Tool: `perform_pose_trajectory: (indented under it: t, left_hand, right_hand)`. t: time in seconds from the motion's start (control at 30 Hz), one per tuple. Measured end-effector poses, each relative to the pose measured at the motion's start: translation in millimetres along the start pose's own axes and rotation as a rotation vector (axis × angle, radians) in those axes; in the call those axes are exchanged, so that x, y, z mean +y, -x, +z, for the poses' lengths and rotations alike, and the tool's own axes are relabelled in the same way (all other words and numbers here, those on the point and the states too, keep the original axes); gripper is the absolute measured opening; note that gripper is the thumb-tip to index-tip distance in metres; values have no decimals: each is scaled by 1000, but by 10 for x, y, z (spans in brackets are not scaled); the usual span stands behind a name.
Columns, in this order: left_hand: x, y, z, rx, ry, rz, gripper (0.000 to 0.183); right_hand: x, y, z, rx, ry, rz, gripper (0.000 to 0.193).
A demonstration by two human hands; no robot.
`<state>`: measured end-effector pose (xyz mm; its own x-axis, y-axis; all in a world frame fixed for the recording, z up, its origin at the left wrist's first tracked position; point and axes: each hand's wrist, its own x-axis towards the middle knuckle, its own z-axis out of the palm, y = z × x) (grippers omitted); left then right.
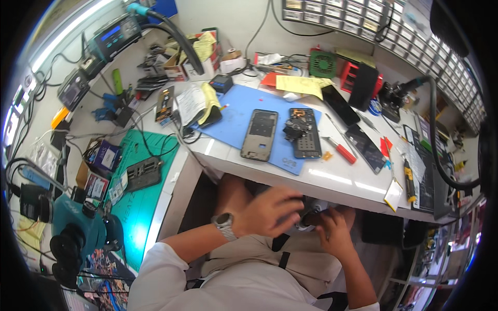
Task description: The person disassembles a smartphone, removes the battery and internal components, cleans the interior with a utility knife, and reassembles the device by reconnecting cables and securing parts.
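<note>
My left hand (272, 211), with a metal watch (224, 226) on its wrist, is raised over my lap before the table edge. Its fingers look loosely apart, slightly smeared, with nothing visible in them. My right hand (334, 233) lies low by my right knee, fingers spread and curved downward. Beside its fingertips shows a round, shiny dark-and-silver thing (307, 222), too unclear to name. On the blue mat (233, 111) lie a bare phone frame (260, 135) and an opened phone (309, 142). A crumpled black piece (296, 128) sits on the opened phone. Neither hand touches these.
Right of the mat lie a red-handled screwdriver (342, 152), loose phone screens (365, 147) and a yellow-black tool (410, 181). A teal microscope (80, 228) stands at left above a green mat (150, 181). A black hose (441, 150) curves down at right.
</note>
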<state>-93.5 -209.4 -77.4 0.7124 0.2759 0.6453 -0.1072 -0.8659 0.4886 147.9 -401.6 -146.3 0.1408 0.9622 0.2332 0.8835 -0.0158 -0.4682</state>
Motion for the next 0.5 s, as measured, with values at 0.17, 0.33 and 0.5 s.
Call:
perform_pose_trajectory:
  t: [0.17, 0.33, 0.5]
  left_hand:
    - [-537, 656, 571, -501, -128, -320, 60]
    - [-686, 1019, 284, -809, -620, -697, 70]
    - [-1232, 1643, 528, -568, -658, -888, 75]
  right_hand:
    - [958, 406, 442, -424, 85, -161, 44]
    - [1741, 197, 510, -310, 303, 318, 57]
    - [2368, 500, 1245, 115, 125, 526, 67]
